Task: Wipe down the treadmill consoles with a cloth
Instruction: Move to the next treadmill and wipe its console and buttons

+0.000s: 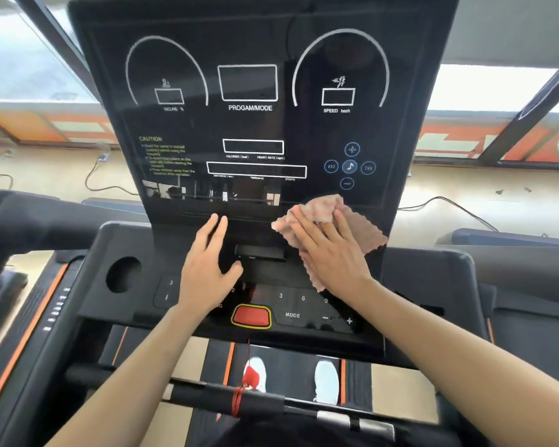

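The black treadmill console (255, 124) fills the middle of the head view, its glossy display panel tilted back above a button deck. My right hand (329, 250) lies flat on a pink cloth (323, 209), pressing it against the lower right of the panel, below the music buttons (350, 166). The cloth spreads out from under my palm and fingers. My left hand (207, 266) rests flat on the ledge at the panel's base, fingers apart, nothing in it. A small slot (260, 253) sits between both hands.
A red stop button (251, 316) with a yellow rim and a MODE key (292, 315) lie on the deck near my wrists. A round cup hole (123, 274) is at the left. A red safety cord (244, 385) hangs over the front handlebar. Cables trail on the floor behind.
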